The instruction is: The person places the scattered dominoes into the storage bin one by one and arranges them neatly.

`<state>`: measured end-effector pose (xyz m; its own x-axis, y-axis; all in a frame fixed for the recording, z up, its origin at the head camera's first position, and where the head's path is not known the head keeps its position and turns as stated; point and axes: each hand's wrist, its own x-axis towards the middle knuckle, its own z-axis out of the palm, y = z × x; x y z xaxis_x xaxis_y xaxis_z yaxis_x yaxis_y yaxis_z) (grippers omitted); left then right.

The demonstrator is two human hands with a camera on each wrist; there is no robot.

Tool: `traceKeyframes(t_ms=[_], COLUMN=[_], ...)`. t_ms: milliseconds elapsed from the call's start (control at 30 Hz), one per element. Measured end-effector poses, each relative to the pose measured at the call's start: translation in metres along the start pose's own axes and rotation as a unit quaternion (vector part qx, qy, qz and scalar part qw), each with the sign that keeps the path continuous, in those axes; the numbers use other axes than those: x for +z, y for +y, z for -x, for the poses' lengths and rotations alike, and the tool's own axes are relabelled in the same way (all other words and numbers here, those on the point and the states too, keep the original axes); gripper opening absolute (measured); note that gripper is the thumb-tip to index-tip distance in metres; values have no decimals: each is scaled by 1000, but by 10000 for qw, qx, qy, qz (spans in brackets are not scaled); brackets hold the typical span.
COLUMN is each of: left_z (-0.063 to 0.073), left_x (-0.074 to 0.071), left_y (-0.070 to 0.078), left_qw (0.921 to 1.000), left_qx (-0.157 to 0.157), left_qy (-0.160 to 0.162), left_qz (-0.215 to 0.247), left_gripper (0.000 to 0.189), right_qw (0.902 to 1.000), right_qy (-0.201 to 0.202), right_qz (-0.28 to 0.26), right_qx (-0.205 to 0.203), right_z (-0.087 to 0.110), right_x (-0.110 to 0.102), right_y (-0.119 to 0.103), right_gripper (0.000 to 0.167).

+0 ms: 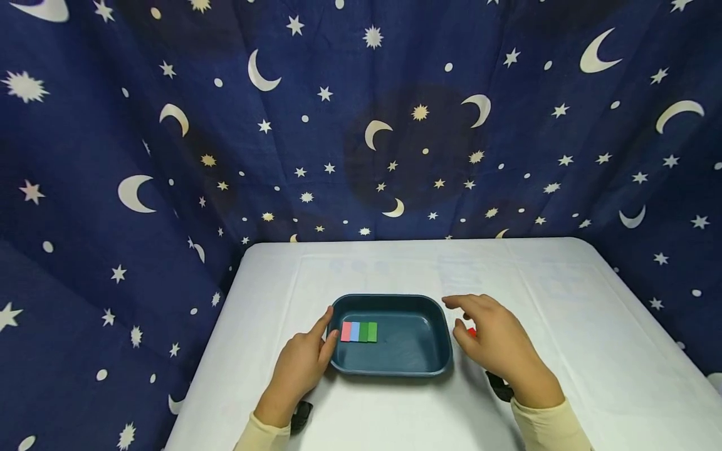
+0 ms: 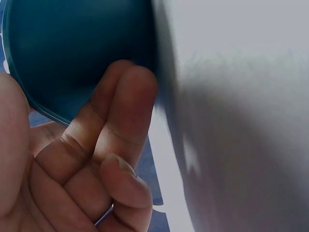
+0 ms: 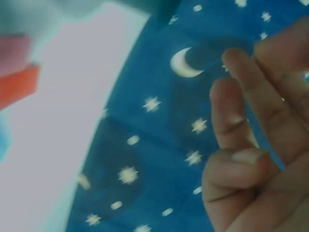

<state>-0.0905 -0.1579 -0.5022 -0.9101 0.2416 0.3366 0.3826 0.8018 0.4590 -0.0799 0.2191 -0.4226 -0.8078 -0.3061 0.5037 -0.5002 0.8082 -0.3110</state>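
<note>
A dark teal plastic tray (image 1: 414, 351) stands on the white table, with a row of coloured blocks (image 1: 359, 332) in pink, blue and green at its left inside. My left hand (image 1: 301, 363) holds the tray's left side, thumb at the rim; in the left wrist view its fingertips (image 2: 133, 92) lie against the outer wall. Right of the tray, my right hand (image 1: 496, 338) hovers with fingers loosely bent and apart, holding nothing. Beneath it a red block (image 1: 472, 332) is partly hidden. The right wrist view shows an orange-red block (image 3: 19, 87) and a pink block (image 3: 14, 50), both blurred.
A white cloth (image 1: 389, 407) covers the table. Behind and beside it hangs a dark blue curtain (image 1: 327, 62) with moons and stars. A blue patch (image 3: 4, 137) shows at the right wrist view's left edge, too cut off to identify.
</note>
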Motion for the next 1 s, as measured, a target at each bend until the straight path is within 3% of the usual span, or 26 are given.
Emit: traceKeyframes(t_ms=[200,333,700,1000], left_z=[0,1,2,0], left_x=[3,1,0,1], left_y=[0,-1,-2,0], left_qw=[9999,10000,9999,9997], left_qx=[8,-21,-50,-109], left_qy=[-96,-33,-96,-165], left_qz=[49,71,106,106], left_gripper=[53,53,53,54], right_qw=[9984,9959,9958,9929], right_qy=[-168,-420,-365,-602], right_qz=[-40,-154,-117,-254], right_qx=[536,789,835,990], right_z=[29,35,45,47], right_x=[5,13,23,24], right_y=[33,47,64,72], right_gripper=[48,50,48,49])
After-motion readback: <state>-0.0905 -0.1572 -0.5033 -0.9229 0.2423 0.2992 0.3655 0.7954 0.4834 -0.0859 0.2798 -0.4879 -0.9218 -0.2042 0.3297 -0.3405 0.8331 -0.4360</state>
